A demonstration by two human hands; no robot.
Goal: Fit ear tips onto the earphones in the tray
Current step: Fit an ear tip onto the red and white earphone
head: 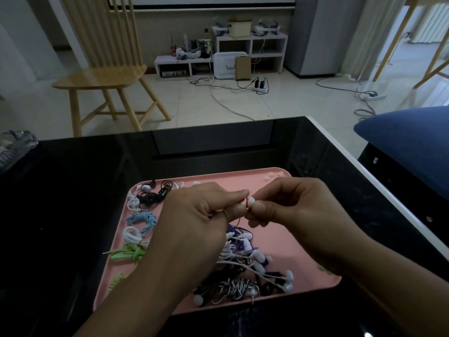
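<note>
I judge the job barely begun: my left hand (199,210) pinches a white earbud (246,203) above the pink tray (286,242) while my right hand (291,205) presses on an ear tip (251,202), bundles (233,288) near the front edge waiting.

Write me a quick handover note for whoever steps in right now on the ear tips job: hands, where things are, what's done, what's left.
Left hand: pinches a white earphone with a red ring, held above the pink tray.
Right hand: pinches the white ear tip at that earphone's end; whether it is fully seated cannot be told.
Tray: coiled earphones along the left side, including a blue coil and a green coil; a tangled pile at the near middle; loose ear tips at the far right corner.
Done: cannot tell how many are fitted.
Left: finish this tip, then work through the rest.
</note>
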